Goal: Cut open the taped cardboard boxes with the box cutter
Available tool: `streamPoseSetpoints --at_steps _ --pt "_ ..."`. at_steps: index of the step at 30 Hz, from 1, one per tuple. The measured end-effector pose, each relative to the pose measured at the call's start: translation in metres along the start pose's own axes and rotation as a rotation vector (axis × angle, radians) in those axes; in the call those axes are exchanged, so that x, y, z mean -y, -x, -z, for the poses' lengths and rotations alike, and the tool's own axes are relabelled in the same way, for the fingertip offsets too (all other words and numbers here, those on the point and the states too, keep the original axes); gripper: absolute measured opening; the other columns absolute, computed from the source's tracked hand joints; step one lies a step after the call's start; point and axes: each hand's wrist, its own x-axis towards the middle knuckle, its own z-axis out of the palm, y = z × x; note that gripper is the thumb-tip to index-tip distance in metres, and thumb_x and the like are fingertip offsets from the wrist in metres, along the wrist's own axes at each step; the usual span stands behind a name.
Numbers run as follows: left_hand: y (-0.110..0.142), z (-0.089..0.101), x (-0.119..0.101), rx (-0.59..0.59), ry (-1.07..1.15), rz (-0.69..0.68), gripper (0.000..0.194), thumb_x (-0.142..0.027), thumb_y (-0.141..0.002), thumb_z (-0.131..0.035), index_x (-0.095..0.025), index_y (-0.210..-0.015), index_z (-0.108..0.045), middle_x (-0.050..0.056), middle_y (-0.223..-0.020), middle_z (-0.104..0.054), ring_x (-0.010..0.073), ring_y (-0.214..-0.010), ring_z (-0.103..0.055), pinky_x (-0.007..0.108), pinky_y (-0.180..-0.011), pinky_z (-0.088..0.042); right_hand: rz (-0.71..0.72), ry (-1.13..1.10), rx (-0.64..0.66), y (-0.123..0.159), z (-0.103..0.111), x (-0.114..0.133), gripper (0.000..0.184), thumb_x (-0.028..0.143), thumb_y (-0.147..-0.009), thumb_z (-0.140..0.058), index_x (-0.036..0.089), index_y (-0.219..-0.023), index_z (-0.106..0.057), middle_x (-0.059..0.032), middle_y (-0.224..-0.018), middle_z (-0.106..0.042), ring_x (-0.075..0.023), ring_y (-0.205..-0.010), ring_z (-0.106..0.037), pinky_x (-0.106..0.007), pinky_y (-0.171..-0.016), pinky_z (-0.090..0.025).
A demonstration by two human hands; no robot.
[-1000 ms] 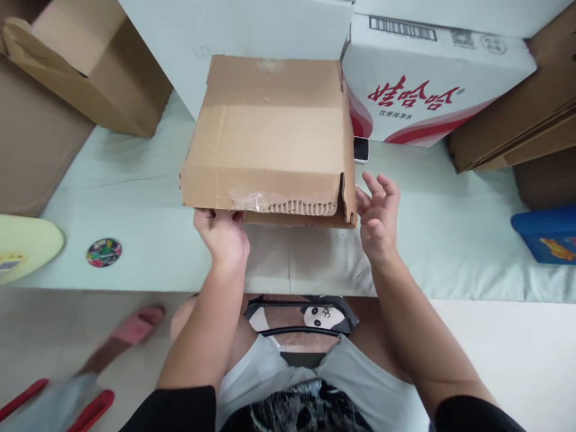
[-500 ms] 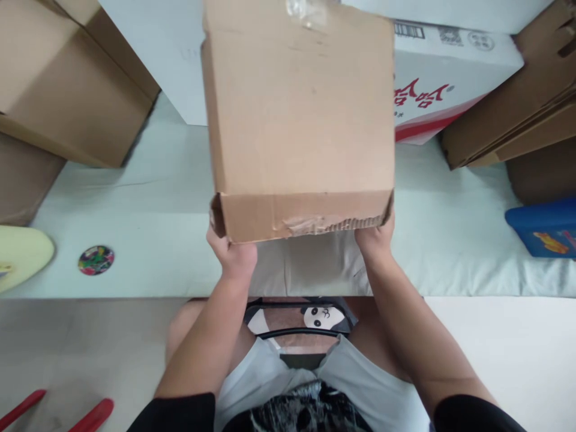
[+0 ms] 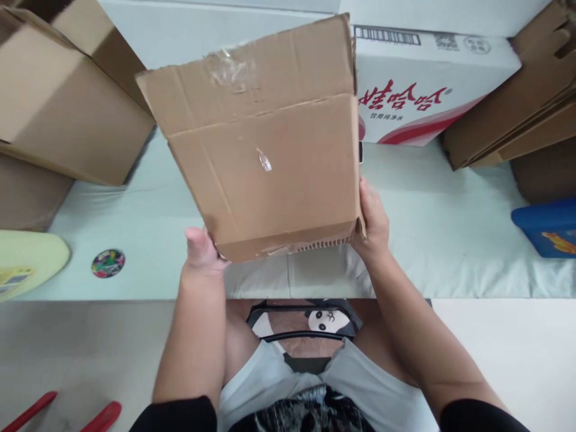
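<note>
A brown cardboard box (image 3: 279, 174) is held up above the cloth-covered table, tilted, its near edge low and torn along the corrugation. Clear tape clings to its far flap, and a small shiny scrap sticks to the large face. My left hand (image 3: 203, 251) supports the lower left corner, thumb outside and the other fingers hidden by the cardboard. On the right side, my right hand (image 3: 372, 222) grips the box near its lower corner. Part of a small dark object (image 3: 360, 152) shows behind the box's right edge.
A white carton with red lettering (image 3: 418, 90) stands behind. Brown boxes flank the table (image 3: 148, 252) at left (image 3: 85, 102) and right (image 3: 504, 108). A round colourful disc (image 3: 108, 263) lies near a pale yellow container (image 3: 31, 264). A blue container (image 3: 546, 228) sits at right.
The box has turned and tipped, so its taped far flap now shows fully. My left hand has moved left and its thumb sticks out; my right hand has shifted up the side.
</note>
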Motion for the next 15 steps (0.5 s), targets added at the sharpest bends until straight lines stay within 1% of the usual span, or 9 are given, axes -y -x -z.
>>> streamPoseSetpoints --at_steps 2,3,5,7,10,12,14,15 --pt "-0.002 0.001 0.000 -0.040 0.093 -0.059 0.070 -0.081 -0.054 -0.079 -0.022 -0.090 -0.073 0.014 -0.093 -0.079 0.0434 -0.137 -0.061 0.053 -0.105 -0.060 0.020 0.031 0.008 -0.001 -0.001 0.001 0.056 0.054 -0.093 -0.066 0.036 -0.146 -0.063 -0.0076 -0.162 -0.053 -0.0314 -0.155 -0.046 -0.058 -0.130 -0.037" --pt "-0.003 0.002 -0.001 -0.072 0.127 -0.100 0.060 -0.071 -0.060 -0.079 -0.022 -0.094 -0.073 0.013 -0.094 -0.080 0.0419 -0.138 -0.060 0.053 -0.108 -0.058 0.024 0.029 0.006 -0.002 -0.001 0.002 0.056 0.056 -0.092 -0.066 0.036 -0.144 -0.064 -0.0082 -0.162 -0.053 -0.0319 -0.155 -0.046 -0.059 -0.130 -0.037" --pt "-0.003 0.002 -0.003 -0.123 0.166 -0.145 0.049 -0.055 -0.064 -0.075 -0.021 -0.100 -0.074 0.011 -0.096 -0.081 0.0408 -0.138 -0.061 0.053 -0.112 -0.057 0.035 0.000 0.006 -0.003 0.000 0.001 0.058 0.060 -0.089 -0.069 0.036 -0.143 -0.066 -0.0090 -0.161 -0.052 -0.0326 -0.154 -0.047 -0.059 -0.129 -0.037" --pt "-0.002 0.001 -0.005 -0.145 0.177 -0.136 0.049 -0.044 -0.061 -0.072 -0.022 -0.105 -0.074 0.010 -0.099 -0.082 0.0418 -0.137 -0.062 0.056 -0.111 -0.058 0.050 -0.054 0.032 -0.005 0.005 -0.001 0.064 0.064 -0.087 -0.069 0.037 -0.145 -0.064 -0.0082 -0.162 -0.051 -0.0331 -0.155 -0.045 -0.061 -0.130 -0.036" --pt "0.000 -0.005 -0.007 -0.172 0.221 -0.118 0.057 -0.034 -0.053 -0.070 -0.021 -0.109 -0.074 0.009 -0.098 -0.082 0.0436 -0.134 -0.065 0.056 -0.105 -0.062 0.020 -0.177 0.135 -0.010 0.018 -0.003 0.071 0.070 -0.084 -0.070 0.039 -0.148 -0.062 -0.0047 -0.166 -0.048 -0.0340 -0.159 -0.039 -0.061 -0.131 -0.033" --pt "-0.003 -0.007 -0.007 -0.180 0.276 -0.094 0.060 -0.029 -0.051 -0.070 -0.021 -0.110 -0.074 0.008 -0.093 -0.082 0.0428 -0.131 -0.067 0.055 -0.103 -0.064 -0.073 -0.345 0.237 -0.015 0.029 -0.005 0.071 0.068 -0.080 -0.073 0.040 -0.144 -0.065 -0.0012 -0.167 -0.048 -0.0347 -0.160 -0.037 -0.060 -0.131 -0.032" --pt "-0.007 -0.005 -0.006 -0.197 0.340 -0.071 0.059 -0.027 -0.052 -0.069 -0.020 -0.111 -0.074 0.006 -0.087 -0.082 0.0409 -0.128 -0.070 0.053 -0.102 -0.065 -0.208 -0.591 0.342 -0.019 0.038 -0.005 0.068 0.065 -0.074 -0.075 0.040 -0.136 -0.071 0.0007 -0.161 -0.055 -0.0354 -0.157 -0.042 -0.060 -0.130 -0.035" --pt "-0.008 -0.001 -0.005 -0.212 0.372 -0.055 0.058 -0.025 -0.055 -0.068 -0.019 -0.112 -0.073 0.006 -0.084 -0.082 0.0395 -0.127 -0.071 0.052 -0.102 -0.065 -0.271 -0.710 0.357 -0.021 0.042 -0.005 0.065 0.064 -0.072 -0.074 0.039 -0.132 -0.073 0.0009 -0.156 -0.060 -0.0354 -0.154 -0.046 -0.060 -0.128 -0.038"
